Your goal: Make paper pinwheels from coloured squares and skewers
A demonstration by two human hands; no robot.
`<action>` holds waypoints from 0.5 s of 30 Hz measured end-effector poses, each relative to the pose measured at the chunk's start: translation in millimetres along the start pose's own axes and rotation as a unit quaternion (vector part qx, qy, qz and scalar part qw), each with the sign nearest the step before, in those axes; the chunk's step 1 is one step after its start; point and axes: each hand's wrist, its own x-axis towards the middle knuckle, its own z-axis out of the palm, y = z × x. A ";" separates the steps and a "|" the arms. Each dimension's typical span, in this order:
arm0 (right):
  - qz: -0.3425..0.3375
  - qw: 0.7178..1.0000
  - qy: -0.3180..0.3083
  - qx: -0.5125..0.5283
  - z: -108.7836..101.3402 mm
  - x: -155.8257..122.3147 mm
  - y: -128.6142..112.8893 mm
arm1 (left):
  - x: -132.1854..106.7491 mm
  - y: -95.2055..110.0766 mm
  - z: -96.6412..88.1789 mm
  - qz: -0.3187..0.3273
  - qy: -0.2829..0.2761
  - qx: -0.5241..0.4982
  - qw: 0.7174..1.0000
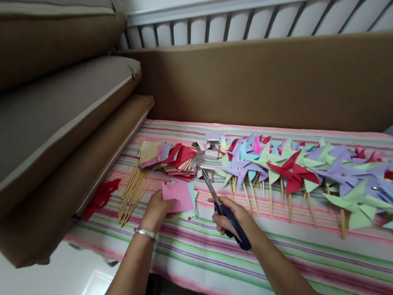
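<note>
Your forearms extend foremost in the head view, above a striped cloth. Your right hand has its fingers clamped round dark-blue-handled scissors, blades pointing away. Your left hand pinches the edge of a pink paper square, beside wooden sticks. Beyond lies piled coloured paper; pinwheels spread rightward.

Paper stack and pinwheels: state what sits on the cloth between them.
In the head view, small pale boxes sit between the paper stack and the pinwheels.
</note>
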 end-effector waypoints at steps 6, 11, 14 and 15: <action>-0.033 0.999 -0.012 0.003 -0.6 -3.0 -2.6 | -5.8 -5.3 -45.0 0.125 0.156 0.275 0.940; -0.039 0.999 -0.011 -0.016 5.3 -8.5 -12.7 | 28.5 14.9 -65.2 0.259 0.170 0.350 0.884; -0.045 0.999 -0.015 -0.013 7.2 -4.3 -5.4 | 68.3 39.1 -68.1 0.280 0.167 0.363 0.873; -0.048 0.999 -0.016 -0.012 7.3 -1.4 -0.3 | 82.0 46.4 -68.8 0.281 0.159 0.365 0.873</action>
